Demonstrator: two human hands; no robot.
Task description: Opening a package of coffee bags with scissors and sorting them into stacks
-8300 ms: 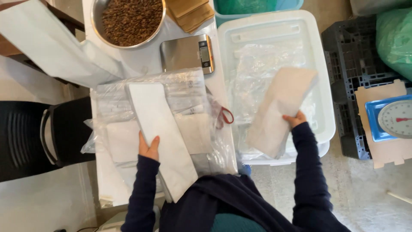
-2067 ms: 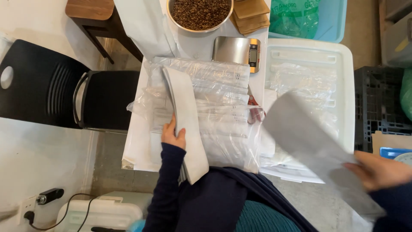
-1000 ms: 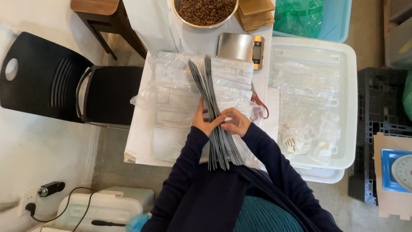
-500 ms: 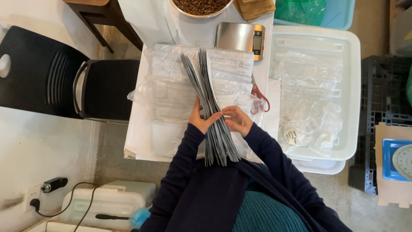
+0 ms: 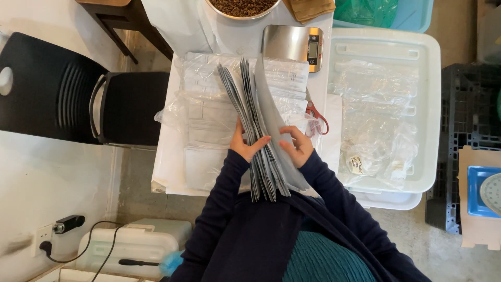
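Pouches (image 5: 255, 125), grey and flat, stand on edge between my hands, long axis running toward the scale (image 5: 292, 44), left hand (image 5: 245, 143) and right hand (image 5: 296, 147) both gripping them.

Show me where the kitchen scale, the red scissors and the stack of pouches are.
kitchen scale (image 5: 289, 44), head view, steel platform.
red scissors (image 5: 316, 112), head view, handle loop.
stack of pouches (image 5: 249, 99), head view, upper edges.
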